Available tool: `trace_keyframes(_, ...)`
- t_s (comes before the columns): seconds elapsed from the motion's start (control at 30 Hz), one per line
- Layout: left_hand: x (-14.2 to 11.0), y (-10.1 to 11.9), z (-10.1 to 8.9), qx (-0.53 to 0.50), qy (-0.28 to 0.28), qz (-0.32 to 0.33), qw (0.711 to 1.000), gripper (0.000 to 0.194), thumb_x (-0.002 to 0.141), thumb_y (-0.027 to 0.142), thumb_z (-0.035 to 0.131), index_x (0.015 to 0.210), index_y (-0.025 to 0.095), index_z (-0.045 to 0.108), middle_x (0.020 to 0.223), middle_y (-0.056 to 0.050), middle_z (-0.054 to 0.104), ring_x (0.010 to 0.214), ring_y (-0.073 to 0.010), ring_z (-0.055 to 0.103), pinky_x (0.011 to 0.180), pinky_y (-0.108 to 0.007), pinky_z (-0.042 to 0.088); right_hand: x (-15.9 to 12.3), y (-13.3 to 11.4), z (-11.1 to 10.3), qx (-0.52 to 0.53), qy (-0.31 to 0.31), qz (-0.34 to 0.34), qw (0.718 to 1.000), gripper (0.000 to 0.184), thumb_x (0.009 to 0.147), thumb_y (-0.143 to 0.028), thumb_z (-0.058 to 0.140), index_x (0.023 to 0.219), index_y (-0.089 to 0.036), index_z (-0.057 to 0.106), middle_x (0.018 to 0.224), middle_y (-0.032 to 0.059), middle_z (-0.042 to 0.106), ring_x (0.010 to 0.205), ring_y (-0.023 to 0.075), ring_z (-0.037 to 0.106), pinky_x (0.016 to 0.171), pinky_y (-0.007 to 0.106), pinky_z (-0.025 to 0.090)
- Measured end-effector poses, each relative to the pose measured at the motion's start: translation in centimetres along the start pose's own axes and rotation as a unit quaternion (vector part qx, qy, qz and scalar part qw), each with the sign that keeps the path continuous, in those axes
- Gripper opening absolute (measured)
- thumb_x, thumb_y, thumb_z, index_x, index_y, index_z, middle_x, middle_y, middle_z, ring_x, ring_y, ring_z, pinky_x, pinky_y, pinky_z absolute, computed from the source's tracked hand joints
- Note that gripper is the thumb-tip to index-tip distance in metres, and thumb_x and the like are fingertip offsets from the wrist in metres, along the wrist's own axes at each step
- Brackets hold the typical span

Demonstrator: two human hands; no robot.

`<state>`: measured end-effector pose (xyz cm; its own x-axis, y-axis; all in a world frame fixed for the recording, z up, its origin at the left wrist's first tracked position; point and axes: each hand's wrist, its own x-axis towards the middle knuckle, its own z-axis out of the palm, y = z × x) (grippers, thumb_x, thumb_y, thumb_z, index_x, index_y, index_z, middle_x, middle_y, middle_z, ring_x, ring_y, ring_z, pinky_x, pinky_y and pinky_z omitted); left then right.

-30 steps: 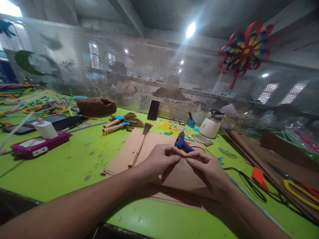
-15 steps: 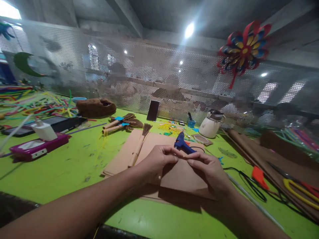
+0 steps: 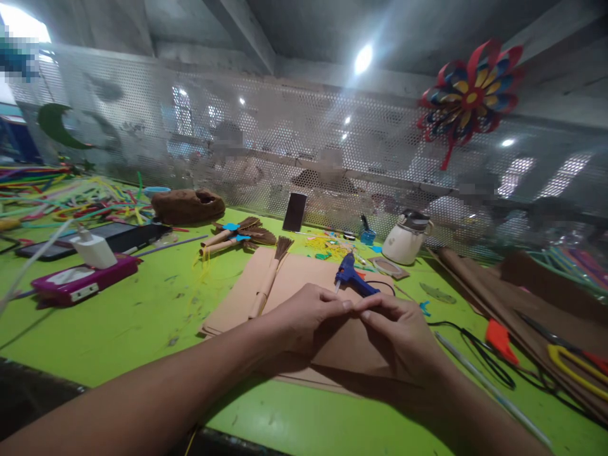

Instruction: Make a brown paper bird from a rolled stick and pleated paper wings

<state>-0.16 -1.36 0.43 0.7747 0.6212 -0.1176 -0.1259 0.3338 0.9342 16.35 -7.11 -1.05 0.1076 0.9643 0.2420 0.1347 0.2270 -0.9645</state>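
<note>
My left hand [image 3: 311, 316] and my right hand [image 3: 401, 326] meet in front of me, fingertips almost touching. Both are closed in a pinch at the upper edge of a brown paper sheet [image 3: 354, 348]; the fingers hide just how the edge is folded or curled. Under that sheet lies a stack of similar paper [image 3: 232, 294] on the green table. Just beyond my fingertips a blue glue gun [image 3: 351, 275] rests on the paper. A small paper-handled broom [image 3: 268, 278] lies to the left of my hands.
Two more small brooms with blue ties [image 3: 232, 237] lie farther back. At left are a purple power strip [image 3: 85, 278] with a white plug and a dark tablet-like device [image 3: 123, 234]. A phone [image 3: 294, 212] and a white jug [image 3: 403, 240] stand behind. Yellow-handled scissors [image 3: 574, 370] lie right.
My left fingers have drawn together and shifted slightly along the paper's edge towards my right fingertips. The whole view has moved slightly. Other things stay in place.
</note>
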Motion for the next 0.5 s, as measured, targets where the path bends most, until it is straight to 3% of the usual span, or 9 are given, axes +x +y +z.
trace_keyframes(0.13, 0.2, 0.0, -0.6, 0.103, -0.011, 0.029, 0.994, 0.032, 0.067, 0.042, 0.069, 0.070, 0.010, 0.066, 0.062, -0.002, 0.059, 0.055, -0.0101, 0.047, 0.052, -0.023, 0.032, 0.1, 0.1, -0.1, -0.059, 0.009, -0.014, 0.998, 0.012, 0.071, -0.027, 0.067, 0.079, -0.018, 0.069, 0.077, 0.0038, 0.068, 0.071, 0.0176, 0.058, 0.064, 0.027, 0.042)
trace_keyframes(0.27, 0.5, -0.3, -1.3, 0.141, 0.002, 0.049, 0.989, 0.029, 0.070, 0.041, 0.066, 0.071, 0.011, 0.064, 0.063, 0.000, 0.057, 0.055, -0.0091, 0.045, 0.052, -0.023, 0.031, 0.3, -0.2, -0.4, -0.077, 0.030, -0.010, 0.997, 0.012, 0.072, -0.026, 0.064, 0.081, -0.020, 0.069, 0.077, 0.0019, 0.067, 0.070, 0.0169, 0.057, 0.062, 0.026, 0.041)
trace_keyframes(0.5, 0.2, 0.2, -0.4, 0.182, 0.058, 0.055, 0.980, 0.024, 0.076, 0.034, 0.058, 0.069, 0.011, 0.061, 0.060, -0.001, 0.054, 0.055, -0.0106, 0.045, 0.052, -0.023, 0.034, 1.1, -0.4, -1.6, -0.030, 0.102, -0.001, 0.994, 0.013, 0.072, -0.027, 0.060, 0.072, -0.018, 0.070, 0.082, 0.0055, 0.068, 0.083, 0.0222, 0.058, 0.073, 0.031, 0.043)
